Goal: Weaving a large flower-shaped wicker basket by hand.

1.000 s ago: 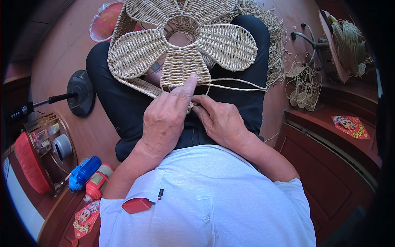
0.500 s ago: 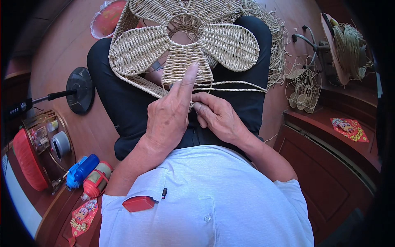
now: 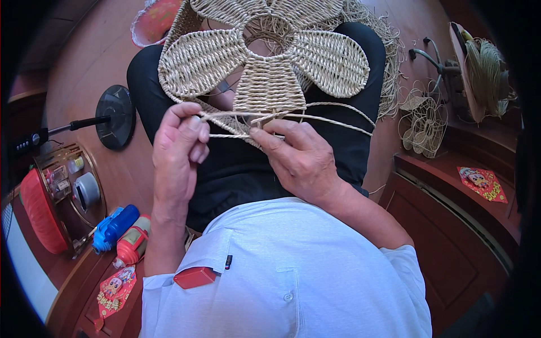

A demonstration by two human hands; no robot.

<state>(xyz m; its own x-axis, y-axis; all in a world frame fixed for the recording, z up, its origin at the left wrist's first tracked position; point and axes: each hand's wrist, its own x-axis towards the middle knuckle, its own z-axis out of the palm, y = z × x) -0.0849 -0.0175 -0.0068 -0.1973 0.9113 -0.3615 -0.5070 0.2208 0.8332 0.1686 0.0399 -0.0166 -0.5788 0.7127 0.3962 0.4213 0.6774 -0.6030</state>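
Note:
A flower-shaped woven straw piece (image 3: 265,62) with several petals lies across my lap, over dark trousers. My left hand (image 3: 177,152) pinches pale straw cords (image 3: 338,112) at the lower left edge of the weave, fingers curled around them. My right hand (image 3: 298,160) presses its fingertips on the bottom petal, holding the weave and the cords where they cross. The cords run to the right over my thigh.
A bare wire flower frame (image 3: 424,125) stands on the floor at right, next to a bundle of straw (image 3: 487,70). A black round stand base (image 3: 115,115) sits at left. A blue bottle (image 3: 115,226), a red bottle (image 3: 132,245) and a round tray (image 3: 67,186) lie at lower left.
My left hand has drawn back to the left and closed on the cords, pulling them taut. The woven piece sits a little lower and closer in view.

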